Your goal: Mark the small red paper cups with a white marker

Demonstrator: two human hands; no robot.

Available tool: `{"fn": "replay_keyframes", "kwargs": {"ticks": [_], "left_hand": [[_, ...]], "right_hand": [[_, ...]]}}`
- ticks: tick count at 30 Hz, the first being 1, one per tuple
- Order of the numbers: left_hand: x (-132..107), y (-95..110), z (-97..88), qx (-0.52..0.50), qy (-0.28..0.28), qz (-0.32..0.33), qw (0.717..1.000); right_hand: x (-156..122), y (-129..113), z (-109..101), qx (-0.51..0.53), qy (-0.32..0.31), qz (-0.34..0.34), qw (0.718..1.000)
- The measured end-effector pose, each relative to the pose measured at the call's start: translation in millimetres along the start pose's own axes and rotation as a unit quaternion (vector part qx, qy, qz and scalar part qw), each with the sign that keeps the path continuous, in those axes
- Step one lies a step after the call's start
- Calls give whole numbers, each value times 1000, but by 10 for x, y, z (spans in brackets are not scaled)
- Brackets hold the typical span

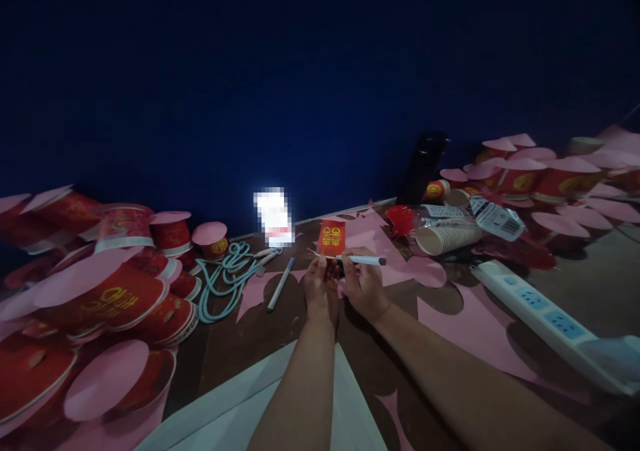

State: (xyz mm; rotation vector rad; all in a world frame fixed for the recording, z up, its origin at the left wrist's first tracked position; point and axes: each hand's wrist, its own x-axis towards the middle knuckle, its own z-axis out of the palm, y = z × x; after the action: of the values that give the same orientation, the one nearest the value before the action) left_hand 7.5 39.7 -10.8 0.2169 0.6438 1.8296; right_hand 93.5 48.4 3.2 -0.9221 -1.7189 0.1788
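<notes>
Though dim, red cup with gold characters, left hand tight on its edge, right hand around white marker.

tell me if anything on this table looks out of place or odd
Only minor clutter: the light-blue cable left of centre lies in loose, untidy loops, and the paper cup stack at the right lies on its side rather than standing upright. I can see no spill.

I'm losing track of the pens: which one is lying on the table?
The loose pen beside the blue cable; the other pen is held in the right hand.
</notes>
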Motion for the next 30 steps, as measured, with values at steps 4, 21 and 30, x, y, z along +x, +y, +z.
{"fn": "replay_keyframes", "kwargs": {"ticks": [4, 21, 30], "left_hand": [[-8, 11, 13, 10, 1, -3, 1000], [-16, 18, 36, 4, -2, 4, 1000], [-11, 15, 33, 6, 0, 4, 1000]], "right_hand": [[1, 14, 10, 2, 9, -14, 1000], [19, 17, -12, 5, 13, -27, 1000], [28, 16, -11, -2, 18, -28, 999]]}}
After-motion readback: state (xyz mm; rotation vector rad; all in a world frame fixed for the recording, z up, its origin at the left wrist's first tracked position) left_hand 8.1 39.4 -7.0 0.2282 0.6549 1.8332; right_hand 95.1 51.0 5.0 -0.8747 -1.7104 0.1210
